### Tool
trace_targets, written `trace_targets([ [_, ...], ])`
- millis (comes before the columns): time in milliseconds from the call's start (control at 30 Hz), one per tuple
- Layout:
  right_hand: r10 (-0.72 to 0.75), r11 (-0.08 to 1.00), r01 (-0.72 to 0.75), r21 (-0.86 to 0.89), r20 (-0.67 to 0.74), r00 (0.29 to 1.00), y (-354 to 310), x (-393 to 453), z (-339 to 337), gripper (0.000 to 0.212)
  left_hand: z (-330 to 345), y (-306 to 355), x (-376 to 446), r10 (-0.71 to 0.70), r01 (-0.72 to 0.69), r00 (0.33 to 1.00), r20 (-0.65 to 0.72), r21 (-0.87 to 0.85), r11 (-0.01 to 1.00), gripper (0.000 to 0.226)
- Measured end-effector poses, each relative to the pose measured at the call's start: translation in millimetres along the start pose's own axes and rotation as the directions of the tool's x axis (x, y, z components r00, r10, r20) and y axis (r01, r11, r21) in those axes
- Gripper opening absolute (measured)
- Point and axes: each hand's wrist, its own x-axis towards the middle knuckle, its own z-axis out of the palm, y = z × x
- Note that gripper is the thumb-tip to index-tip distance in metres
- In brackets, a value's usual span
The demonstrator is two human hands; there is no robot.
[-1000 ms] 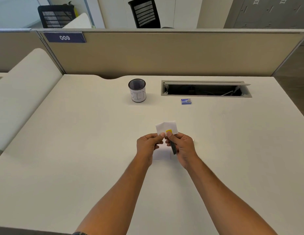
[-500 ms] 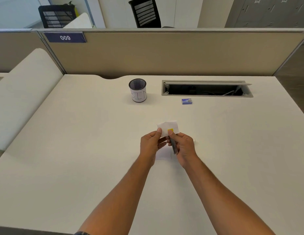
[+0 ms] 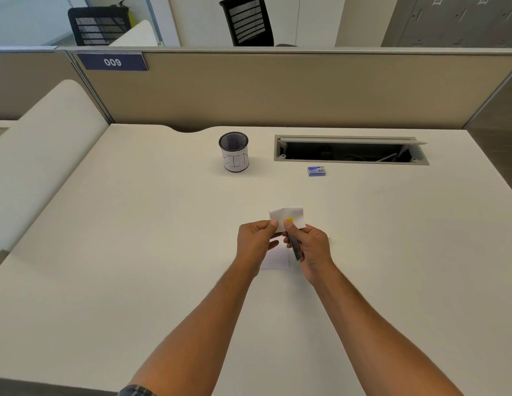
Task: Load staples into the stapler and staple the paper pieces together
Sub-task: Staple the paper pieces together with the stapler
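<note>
Paper pieces (image 3: 287,217): thin, light and limp, easily creased; best pinched flat at an edge, near the corner to be stapled.
Stapler (image 3: 294,247): small, dark, rigid, with a yellow tip; likely light, gripped along its body.
Look: white slips, slightly bent, held above the worktop (image 3: 134,252).
Left hand (image 3: 256,242): fingers pinch the paper's near edge.
Right hand (image 3: 312,250): curled round the stapler, nose at the paper.
Staple box (image 3: 316,171): blue, well apart, behind.

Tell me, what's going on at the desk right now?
Left hand pinches white paper. Right hand grips dark stapler, nose at paper's edge. Another paper piece lies beneath. Nothing in the way.
</note>
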Motion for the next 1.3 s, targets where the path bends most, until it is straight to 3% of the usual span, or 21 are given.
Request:
trace_targets([
  [233, 0.013, 0.999, -0.012, 0.04, -0.019, 1.0, 0, -1, 2, 0.027, 5, -6, -4, -0.039, 0.04, 0.999, 0.013, -0.077, 0.996, 0.021],
  [400, 0.0, 0.999, 0.0, 0.033, -0.009, 1.0, -5, 1, 2, 0.034, 9, -3, -3, -0.045, 0.047, 0.997, 0.057, -0.049, 0.998, 0.056],
  [567, -0.016, 0.999, 0.015, -0.031, -0.025, 1.0, -7, 5, -2, 0.035, 8, 1, -3, -0.046, 0.045, 0.994, 0.095, 0.008, 0.999, 0.049],
  [733, -0.014, 0.998, 0.014, -0.063, -0.004, 1.0, -7, 7, -7, 0.037, 8, -2, -1, -0.078, 0.081, 0.993, 0.091, -0.032, 0.996, 0.056],
  [967, -0.004, 0.998, 0.004, -0.069, -0.003, 1.0, -2, 10, -8, 0.039, 8, 0, 0, -0.065, 0.072, 0.996, 0.054, -0.135, 0.988, 0.034],
  [1100, -0.003, 0.997, 0.003, -0.082, -0.008, 1.0, -2, 11, -8, 0.036, 10, 0, -3, -0.134, 0.139, 0.99, 0.04, -0.23, 0.963, 0.024],
  [1300, -0.021, 0.994, 0.019, -0.108, -0.019, 1.0, -4, 7, -9, 0.051, 18, -5, -7, -0.202, 0.186, 0.979, -0.023, -0.295, 0.937, 0.005],
])
